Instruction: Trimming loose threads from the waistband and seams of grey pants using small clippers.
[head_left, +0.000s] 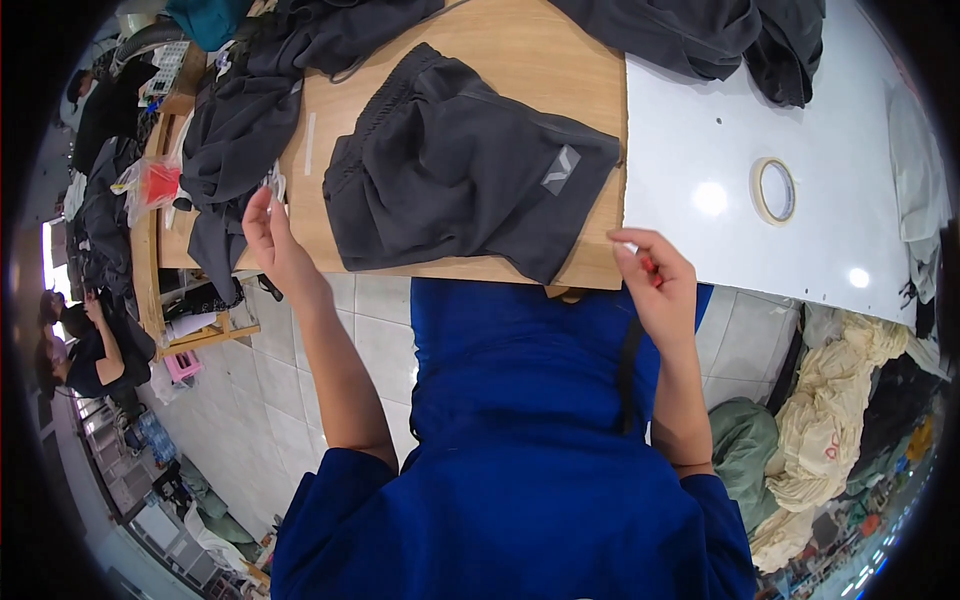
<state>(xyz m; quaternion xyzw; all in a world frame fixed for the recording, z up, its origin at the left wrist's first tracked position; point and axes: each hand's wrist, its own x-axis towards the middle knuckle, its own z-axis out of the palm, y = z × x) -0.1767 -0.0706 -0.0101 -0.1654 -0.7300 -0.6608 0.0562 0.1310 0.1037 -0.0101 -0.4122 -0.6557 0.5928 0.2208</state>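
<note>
A pair of dark grey shorts [440,170] with a gathered elastic waistband lies folded on the wooden tabletop [312,225] before me. A light grey patch [562,168] shows near one leg hem. My left hand [278,250] is raised at the left of the shorts, fingertips pinched beside another dark garment [235,130]; what they hold, if anything, is too small to name. At the right corner of the shorts, my right hand [660,285] is closed around a small red object [650,266], mostly hidden by the fingers. Neither hand touches the shorts.
A white board [690,150] adjoins the wood at right, carrying a tape roll [773,190]. More dark garments [680,35] lie at the back. A red item in clear plastic [160,183] hangs at the left edge. Cream cloth [825,430] is heaped below right. Other people [95,350] are far left.
</note>
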